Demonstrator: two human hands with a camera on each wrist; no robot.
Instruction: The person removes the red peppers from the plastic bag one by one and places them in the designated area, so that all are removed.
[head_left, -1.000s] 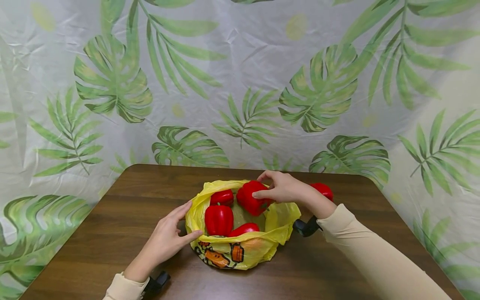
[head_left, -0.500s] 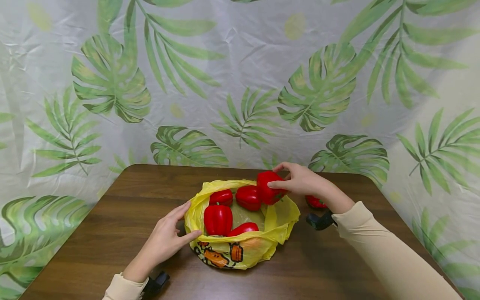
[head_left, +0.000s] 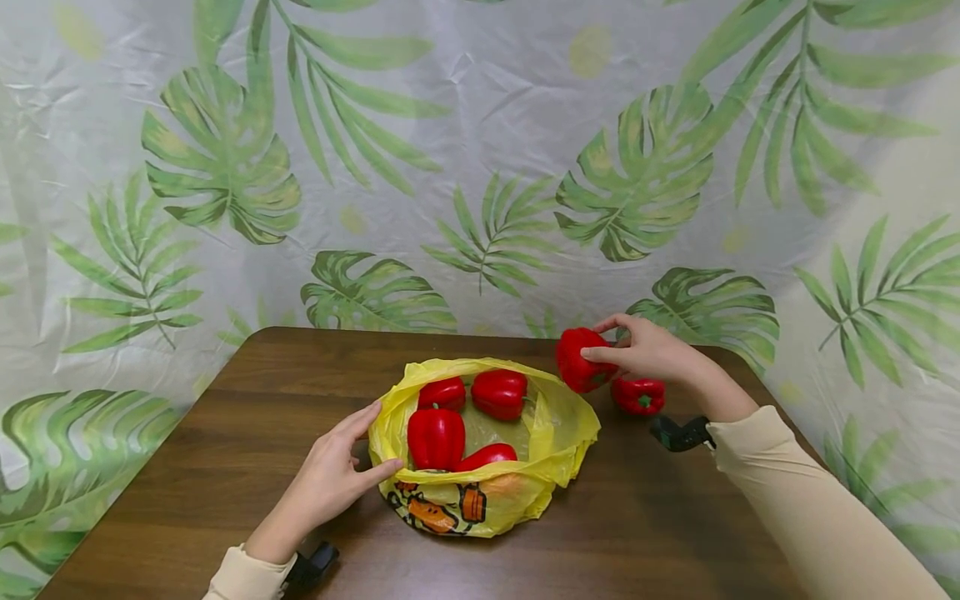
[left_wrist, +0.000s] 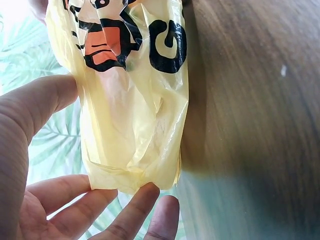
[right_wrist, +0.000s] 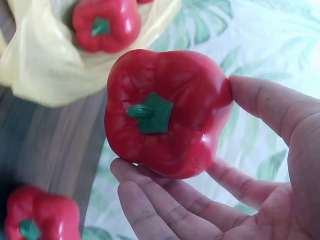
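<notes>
Red, lobed bell pepper point(head_left: 580, 363), carried rightward in the right grip point(head_left: 654, 350), clears the thin yellow plastic bag point(head_left: 513, 500).
A green-stemmed red bell pepper point(head_left: 627, 395), earlier part-hidden, comes into fuller view.

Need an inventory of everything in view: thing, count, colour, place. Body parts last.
Wood-grain table: 1, brown, low centre of head view
Printed thin-plastic bag: 1, yellow with orange-and-black print, on table, mouth open
Glossy bell peppers: 3, red, inside bag
Smooth rounded piece: 1, red, inside bag, partly hidden by near rim
Loose glossy bell pepper: 1, red with green stem, on table, right of bag
Held glossy bell pepper: 1, red with green stem, outside bag
Leaf-print sheet: grey-white and green, behind table
Wrist devices: 2, black, one per wrist
Long sleeves: 2, beige, both arms
Left hand: 1, bare, touching bag's left side
Right hand: 1, bare, gripping held pepper
</notes>
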